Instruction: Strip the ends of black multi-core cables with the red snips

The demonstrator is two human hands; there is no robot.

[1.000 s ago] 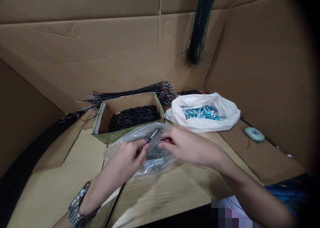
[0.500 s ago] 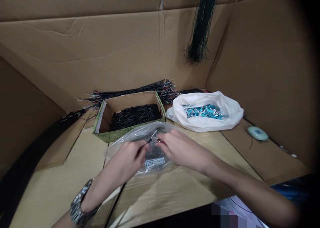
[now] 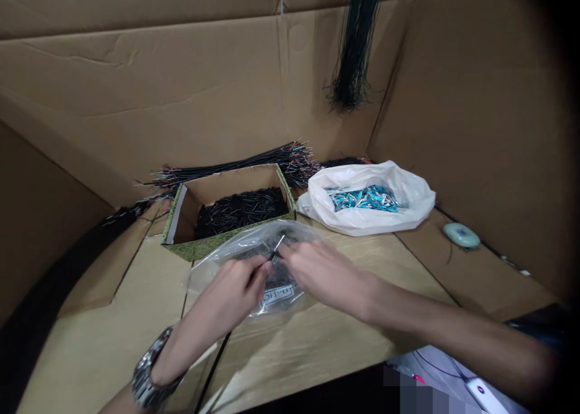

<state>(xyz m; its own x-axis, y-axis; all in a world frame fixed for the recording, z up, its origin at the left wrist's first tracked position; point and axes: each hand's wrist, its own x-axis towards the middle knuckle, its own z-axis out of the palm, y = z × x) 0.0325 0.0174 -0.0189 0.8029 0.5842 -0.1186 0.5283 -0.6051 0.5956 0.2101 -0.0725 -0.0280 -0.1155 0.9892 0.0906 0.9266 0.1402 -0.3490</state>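
**Your left hand and right hand work close together, low and centred**

Your left fingers curl inward and pinch together, pointing toward your right. Your right hand lies palm down, reaching in from the right, with its fingertips just beside your left hand, not clearly touching it. Your bare left forearm angles up from the bottom edge. Your bare right forearm stretches nearly level from the right.

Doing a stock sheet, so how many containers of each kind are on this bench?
Green-rimmed cardboard box: 1
White plastic bag: 1
Clear plastic bag: 1
Total: 3
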